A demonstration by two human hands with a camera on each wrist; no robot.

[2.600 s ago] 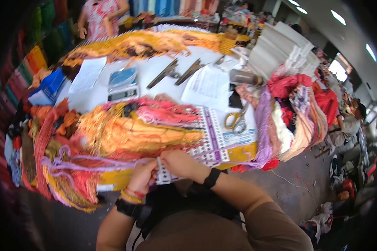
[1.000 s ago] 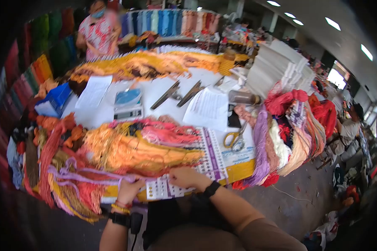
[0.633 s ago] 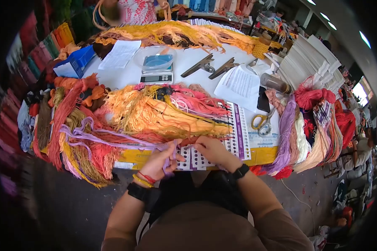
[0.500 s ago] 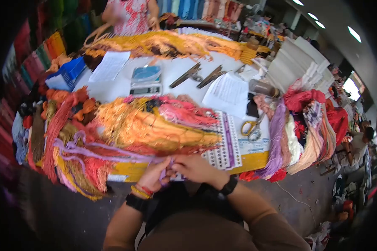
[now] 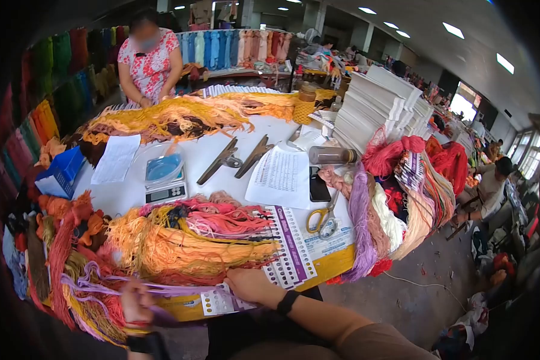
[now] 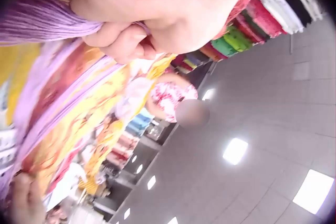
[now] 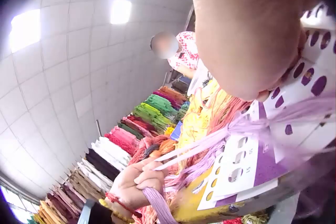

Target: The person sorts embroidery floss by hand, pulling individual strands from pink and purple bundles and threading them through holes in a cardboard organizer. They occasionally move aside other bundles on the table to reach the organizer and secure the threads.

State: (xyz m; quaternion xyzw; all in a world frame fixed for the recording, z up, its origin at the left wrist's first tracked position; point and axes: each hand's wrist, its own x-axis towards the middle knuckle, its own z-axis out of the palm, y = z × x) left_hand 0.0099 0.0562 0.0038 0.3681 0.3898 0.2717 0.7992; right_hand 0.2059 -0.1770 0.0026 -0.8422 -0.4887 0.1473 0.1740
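Observation:
My left hand [image 5: 137, 303] grips a bundle of lilac thread [image 6: 47, 22], fingers curled round it, at the table's front left. The lilac strands [image 7: 207, 142] stretch from it to a white and purple card [image 5: 213, 302] with rows of punched holes, looped at the card's holes. My right hand [image 5: 252, 285] holds that card at the front edge, its fingertips mostly hidden under the hand in the right wrist view. Just behind lie orange skeins [image 5: 192, 243] and pink skeins [image 5: 222, 219], their ends fixed to more punched cards [image 5: 291, 246].
Scissors [image 5: 323, 221], a phone [image 5: 319, 185], printed sheets [image 5: 280, 177] and two large metal clips [image 5: 219, 161] lie farther back. A scale [image 5: 165, 180] stands left of them. Hanging skeins [image 5: 366, 222] cover the right corner. Another person [image 5: 149, 66] is across the table.
My hands were together at the front edge half a second ago. The left has moved away leftward, drawing the lilac thread out, while the right stays by the card. The head view has tilted up.

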